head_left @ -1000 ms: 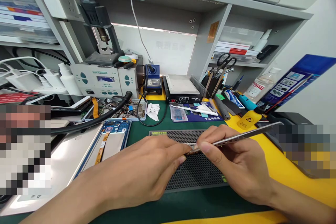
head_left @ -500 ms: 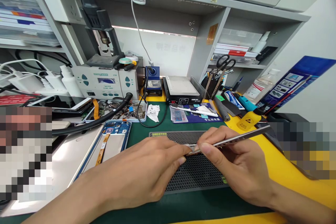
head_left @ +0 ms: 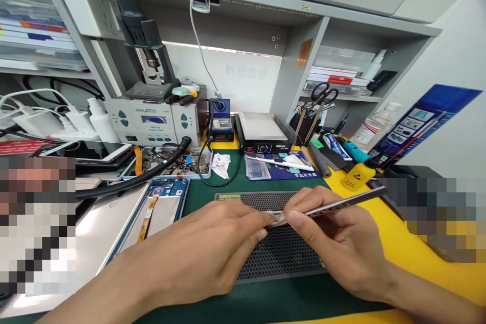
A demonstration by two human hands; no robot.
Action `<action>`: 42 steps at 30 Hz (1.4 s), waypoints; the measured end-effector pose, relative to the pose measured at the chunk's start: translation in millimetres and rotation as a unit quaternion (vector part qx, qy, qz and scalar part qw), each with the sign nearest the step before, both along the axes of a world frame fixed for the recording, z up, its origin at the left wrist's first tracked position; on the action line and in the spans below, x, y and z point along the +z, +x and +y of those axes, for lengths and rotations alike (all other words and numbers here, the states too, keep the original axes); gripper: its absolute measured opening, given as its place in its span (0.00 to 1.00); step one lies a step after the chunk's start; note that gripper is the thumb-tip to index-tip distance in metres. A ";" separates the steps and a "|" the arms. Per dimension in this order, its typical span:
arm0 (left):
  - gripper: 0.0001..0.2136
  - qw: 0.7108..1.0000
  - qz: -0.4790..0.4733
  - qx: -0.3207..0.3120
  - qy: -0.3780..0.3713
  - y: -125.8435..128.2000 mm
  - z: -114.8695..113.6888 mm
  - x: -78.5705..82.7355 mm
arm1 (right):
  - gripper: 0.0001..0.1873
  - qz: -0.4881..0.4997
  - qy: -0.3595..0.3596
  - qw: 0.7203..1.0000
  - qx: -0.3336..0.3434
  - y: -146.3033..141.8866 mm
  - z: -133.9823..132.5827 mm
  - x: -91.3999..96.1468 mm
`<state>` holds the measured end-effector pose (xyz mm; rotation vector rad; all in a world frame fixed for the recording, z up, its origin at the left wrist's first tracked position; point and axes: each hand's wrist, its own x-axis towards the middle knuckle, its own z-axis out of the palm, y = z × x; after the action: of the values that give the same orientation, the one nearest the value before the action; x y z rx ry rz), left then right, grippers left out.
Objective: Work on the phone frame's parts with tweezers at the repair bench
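Over the black honeycomb mat (head_left: 281, 258) my two hands meet, fingertips almost touching. With fingers pinched, my left hand (head_left: 212, 243) holds a small metallic-looking part (head_left: 276, 216), mostly hidden by the fingertips, so its kind is not clear. My right hand (head_left: 341, 243) is closed pen-fashion on metal tweezers (head_left: 345, 202) with a row of holes along the side. The tweezers slant up to the right, while their tip end lies at the small part beside my left fingertips. Whether the tips grip it I cannot tell.
Left of the mat lie an opened tablet (head_left: 167, 212) with an orange flex cable and a tray of small parts (head_left: 203, 162). Behind stand a soldering station (head_left: 152, 119) and a flat heating plate (head_left: 264, 129). A yellow bottle (head_left: 355, 177) stands at right, near a tool holder with scissors (head_left: 324, 93).
The view has shifted very slightly. Both hands keep nearly the same place and grip; the tweezers' rear end sits a touch lower and further left.
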<state>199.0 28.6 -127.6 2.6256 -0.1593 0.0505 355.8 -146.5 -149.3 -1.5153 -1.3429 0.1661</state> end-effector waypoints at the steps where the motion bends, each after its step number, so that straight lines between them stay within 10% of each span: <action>1: 0.15 1.000 -0.002 0.000 0.000 0.2 0.1 -0.3 | 0.08 -0.001 0.000 1.000 0.000 -0.2 0.0 -0.2; 42: 0.19 1.000 -0.002 -0.003 -0.030 2.5 0.6 -0.6 | 0.07 0.019 0.022 0.999 0.022 3.0 1.2 0.9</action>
<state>201.5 29.2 -128.1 2.5657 -0.1654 0.0579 358.8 -145.3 -148.3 -1.4401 -1.3414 0.1912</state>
